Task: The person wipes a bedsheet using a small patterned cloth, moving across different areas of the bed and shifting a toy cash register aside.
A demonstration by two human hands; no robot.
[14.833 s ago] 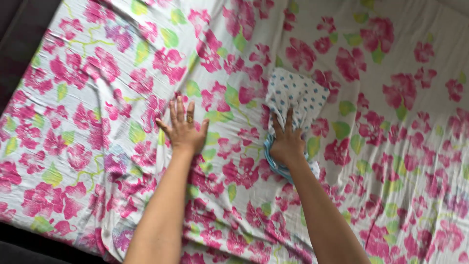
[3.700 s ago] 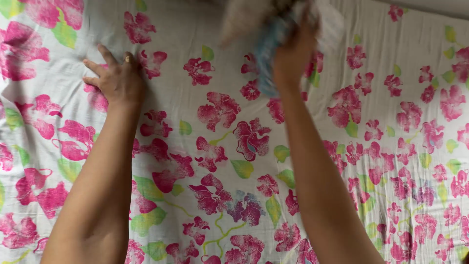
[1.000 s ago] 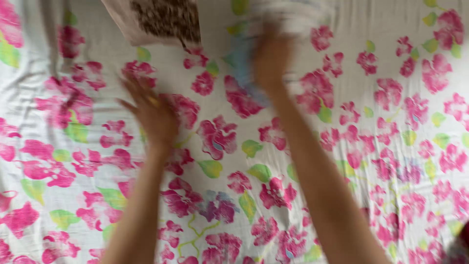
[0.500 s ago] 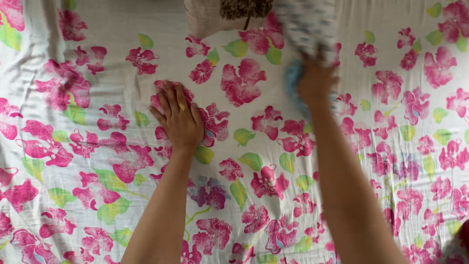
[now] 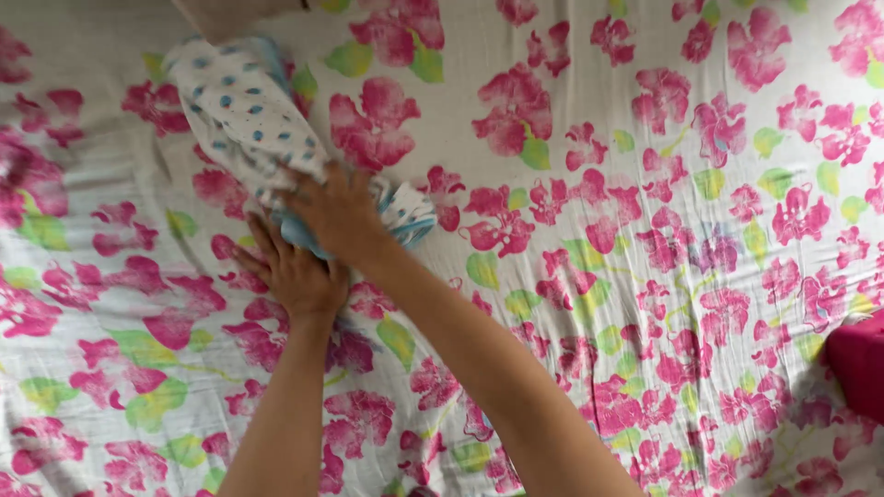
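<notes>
Dotted white cloth (image 5: 244, 115) lies under right hand (image 5: 336, 213).

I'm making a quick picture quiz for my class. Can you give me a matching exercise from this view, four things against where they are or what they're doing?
Things:
1. right hand
2. left hand
3. spotted cloth
4. dark pink item

Places or states:
A. at the right edge of the view
B. pressing on top of the cloth
C. bunched on the flowered sheet, upper left
D. flat at the cloth's lower edge

Pairs: 1-B, 2-D, 3-C, 4-A
</notes>
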